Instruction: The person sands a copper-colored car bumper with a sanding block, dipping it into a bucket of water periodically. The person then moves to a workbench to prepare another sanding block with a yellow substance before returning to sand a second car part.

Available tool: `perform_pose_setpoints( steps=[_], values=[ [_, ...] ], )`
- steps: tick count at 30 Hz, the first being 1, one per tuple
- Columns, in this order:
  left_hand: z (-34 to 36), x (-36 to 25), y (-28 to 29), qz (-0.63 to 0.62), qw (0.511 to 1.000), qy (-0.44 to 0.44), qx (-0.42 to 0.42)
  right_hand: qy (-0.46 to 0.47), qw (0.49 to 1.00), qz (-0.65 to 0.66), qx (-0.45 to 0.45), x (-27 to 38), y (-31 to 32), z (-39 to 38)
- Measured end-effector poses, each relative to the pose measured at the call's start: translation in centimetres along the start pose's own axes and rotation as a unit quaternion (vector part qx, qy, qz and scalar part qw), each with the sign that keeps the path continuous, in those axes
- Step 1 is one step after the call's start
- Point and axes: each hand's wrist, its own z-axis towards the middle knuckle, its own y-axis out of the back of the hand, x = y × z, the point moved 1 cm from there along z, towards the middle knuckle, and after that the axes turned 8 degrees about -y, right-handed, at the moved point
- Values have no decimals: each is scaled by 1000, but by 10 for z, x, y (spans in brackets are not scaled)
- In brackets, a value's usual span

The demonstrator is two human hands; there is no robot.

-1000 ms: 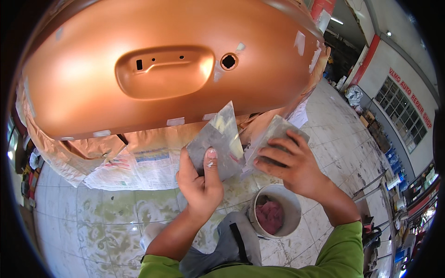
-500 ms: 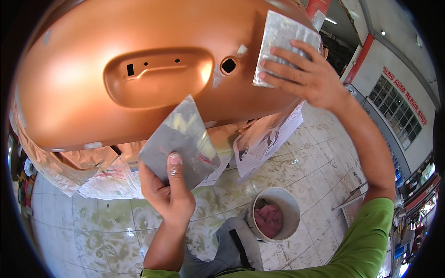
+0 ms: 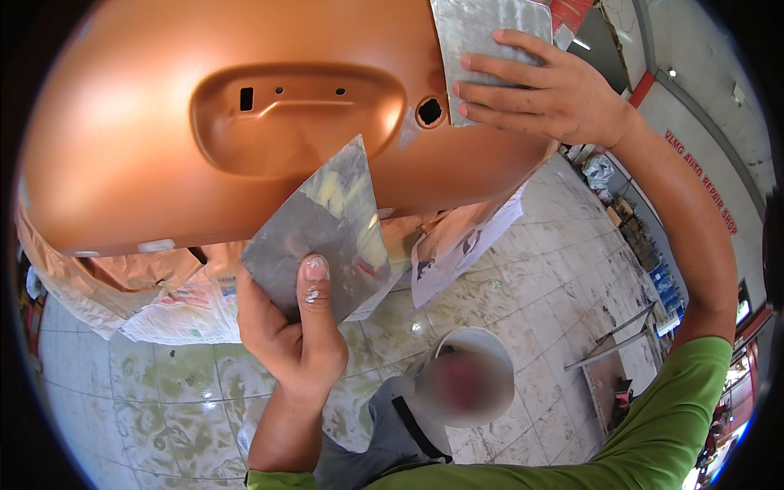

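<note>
In my left hand (image 3: pixel 296 335) is a grey metal putty plate (image 3: pixel 306 237), gripped with the thumb on its face; yellowish putty and a small red smear lie on it. It is tilted in front of the lower edge of a copper-coloured car body panel (image 3: pixel 106 139). My right hand (image 3: pixel 551 94) holds a flat silvery metal spreader (image 3: pixel 482 37) against the panel's right part, several fingers laid across its face. Just left of the spreader is a round hole (image 3: pixel 429 112). A handle recess (image 3: pixel 294 131) with small openings lies further left. The spreader hides the panel surface beneath it.
Printed masking paper (image 3: pixel 188 310) hangs below the panel. A pale bucket (image 3: pixel 490 343) with a blurred reddish thing inside stands on the smeared tile floor (image 3: pixel 539 294) by my leg. A metal-legged stand (image 3: pixel 608 343) and bottles (image 3: pixel 665 286) are at the right.
My right hand and the spreader have moved up in the picture, now covering a pale patch near the round hole. The view has shifted slightly; my left hand keeps hold of the putty plate.
</note>
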Motion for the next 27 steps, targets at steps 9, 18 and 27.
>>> perform_pose_setpoints(
  steps=[9, 18, 27],
  values=[
    [-1, 0, 2, 3, 999, 3, 41, 21, 999, 19, 30, -12, 2, 5],
    [3, -2, 6, 0, 999, -10, 34, -4, 998, -24, 64, -12, 20, 1],
    [-1, -5, 6, 5, 999, 6, 36, -17, 998, -4, 61, -6, 9, 6]
  ],
)
